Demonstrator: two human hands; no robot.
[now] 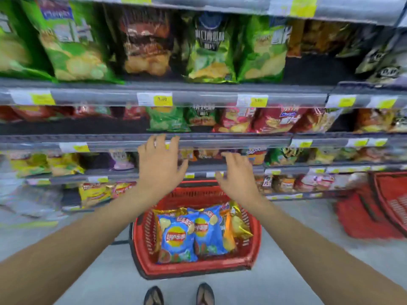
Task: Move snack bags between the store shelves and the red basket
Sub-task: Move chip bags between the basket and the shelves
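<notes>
- Yellow-and-white price tags (163,99) in rows, print too blurred to read.
- Pale grey floor (286,271).
- Pair of dark sandals (154,296) at the bottom edge, side by side, toes forward.
- Spare red baskets (389,199) far right, tilted and blurred.

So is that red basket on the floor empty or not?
Not empty: the red basket holds several snack bags, with blue chip bags in front and gold bags beside them.
</notes>
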